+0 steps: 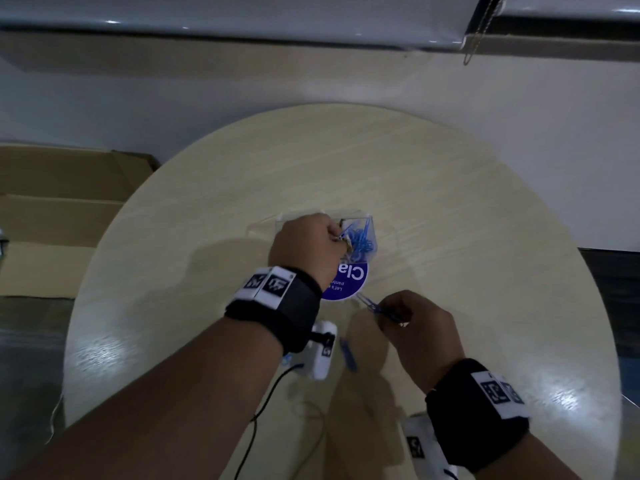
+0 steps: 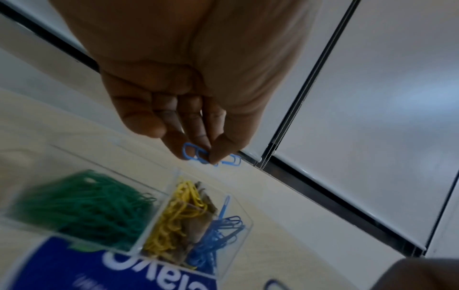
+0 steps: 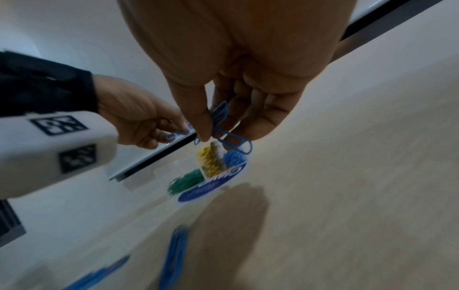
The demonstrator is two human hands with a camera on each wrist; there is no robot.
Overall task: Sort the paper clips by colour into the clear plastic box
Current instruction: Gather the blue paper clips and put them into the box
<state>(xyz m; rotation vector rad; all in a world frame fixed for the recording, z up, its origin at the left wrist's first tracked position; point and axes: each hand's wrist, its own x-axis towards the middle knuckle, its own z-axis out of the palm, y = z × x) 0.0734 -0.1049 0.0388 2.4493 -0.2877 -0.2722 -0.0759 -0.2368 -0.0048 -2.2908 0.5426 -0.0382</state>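
Over the box: your left hand (image 1: 308, 245) hangs above the clear plastic box (image 2: 159, 188), thumb and fingertips pinching a small cluster of light-blue clips (image 2: 198, 156), likely held high so they can fall straight into a compartment.
Box layout: green clips (image 2: 84, 204) fill the left compartment, yellow clips (image 2: 178, 212) the middle one, with some brownish pieces beside them that are too blurred to name, and blue paper clips (image 2: 218, 231) the right one; colours sit apart because that is the sorting you are doing.
Box position: it stands near the middle of the round counter (image 1: 450, 209), its near end over a blue round sticker (image 1: 349, 282).
Near side: your right hand (image 1: 415, 327) is raised just above the counter, closer to you than the box, thumb and fingers closed around several dark-blue clips (image 3: 226, 135), apparently hooked together; the bundle seems held back until the left hand moves off.
Still loose: more blue clips (image 3: 174, 253) lie on the counter nearer to you, unsorted.
Judgement: you look well along, with blue the colour in hand.
Risk: hooked clips may drag neighbours or drop into the yellow compartment.
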